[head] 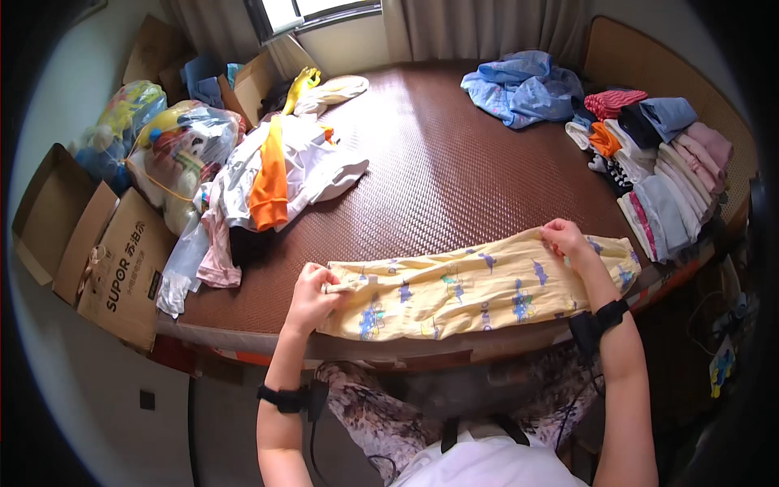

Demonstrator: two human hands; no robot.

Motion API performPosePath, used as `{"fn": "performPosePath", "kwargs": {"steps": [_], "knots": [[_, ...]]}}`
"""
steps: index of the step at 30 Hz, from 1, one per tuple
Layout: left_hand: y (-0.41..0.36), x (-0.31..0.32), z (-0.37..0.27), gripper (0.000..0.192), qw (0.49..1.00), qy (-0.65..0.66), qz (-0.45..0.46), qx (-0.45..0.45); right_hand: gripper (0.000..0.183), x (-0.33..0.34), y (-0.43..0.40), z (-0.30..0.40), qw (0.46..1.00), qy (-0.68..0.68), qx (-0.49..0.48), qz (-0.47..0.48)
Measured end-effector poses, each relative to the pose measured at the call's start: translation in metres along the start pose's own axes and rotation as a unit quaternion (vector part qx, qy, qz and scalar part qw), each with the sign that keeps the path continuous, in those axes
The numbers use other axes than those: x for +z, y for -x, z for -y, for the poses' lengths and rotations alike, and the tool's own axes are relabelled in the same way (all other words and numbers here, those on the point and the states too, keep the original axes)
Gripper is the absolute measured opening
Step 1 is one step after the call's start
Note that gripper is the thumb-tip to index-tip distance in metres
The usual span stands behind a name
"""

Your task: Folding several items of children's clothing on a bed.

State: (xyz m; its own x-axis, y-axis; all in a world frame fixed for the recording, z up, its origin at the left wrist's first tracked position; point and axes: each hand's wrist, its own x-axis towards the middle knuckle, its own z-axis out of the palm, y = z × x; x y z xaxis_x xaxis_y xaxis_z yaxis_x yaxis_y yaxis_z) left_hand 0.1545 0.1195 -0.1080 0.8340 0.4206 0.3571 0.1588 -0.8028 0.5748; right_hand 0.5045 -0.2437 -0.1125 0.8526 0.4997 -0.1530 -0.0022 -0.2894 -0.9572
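Yellow fabric trousers with a dinosaur print [450, 292] lie stretched sideways along the near edge of the bed, which has a brown woven mat [414, 182]. My left hand [313, 298] pinches their left end between thumb and fingers. Farther right, my right hand [563, 240] grips the upper edge, short of the elastic-looking right end. The fabric is folded lengthwise, with some wrinkles. Each of my forearms wears a black strap with a small device.
A heap of loose clothes [292, 164] with an orange sleeve lies left, beside bags of plush toys [188, 146] and an open cardboard box [122, 274]. Folded clothes [675, 182] are stacked at the right. Crumpled blue fabric [523, 88] lies at the back right.
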Motion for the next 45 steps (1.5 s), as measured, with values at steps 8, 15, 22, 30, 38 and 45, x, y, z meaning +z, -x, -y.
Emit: {"fn": "performPosePath", "kwargs": {"steps": [8,15,22,30,38,45], "knots": [[-0.025,0.016,-0.003,0.008,0.983,0.118,-0.126,-0.063,0.016,0.005,-0.021,-0.024,0.998,0.03,0.001,-0.064],[-0.022,0.041,-0.018,0.023,0.966,-0.216,-0.076,-0.117,0.024,0.01,-0.021,-0.035,0.949,0.222,-0.063,-0.214],[-0.004,0.028,-0.006,0.014,0.987,-0.03,-0.159,-0.021,0.022,0.021,-0.024,-0.038,0.959,0.122,-0.073,-0.245],[0.009,-0.011,0.009,0.022,0.982,-0.083,-0.135,-0.099,0.013,0.036,-0.01,-0.021,0.982,-0.064,-0.171,-0.049],[0.0,0.043,-0.12,0.03,0.987,-0.031,-0.121,0.099,0.016,0.125,0.089,0.035,0.913,0.145,-0.381,-0.014],[-0.03,0.141,-0.151,0.039,0.992,-0.028,-0.023,0.12,0.031,0.091,0.091,0.003,0.834,0.436,-0.328,-0.087]]}}
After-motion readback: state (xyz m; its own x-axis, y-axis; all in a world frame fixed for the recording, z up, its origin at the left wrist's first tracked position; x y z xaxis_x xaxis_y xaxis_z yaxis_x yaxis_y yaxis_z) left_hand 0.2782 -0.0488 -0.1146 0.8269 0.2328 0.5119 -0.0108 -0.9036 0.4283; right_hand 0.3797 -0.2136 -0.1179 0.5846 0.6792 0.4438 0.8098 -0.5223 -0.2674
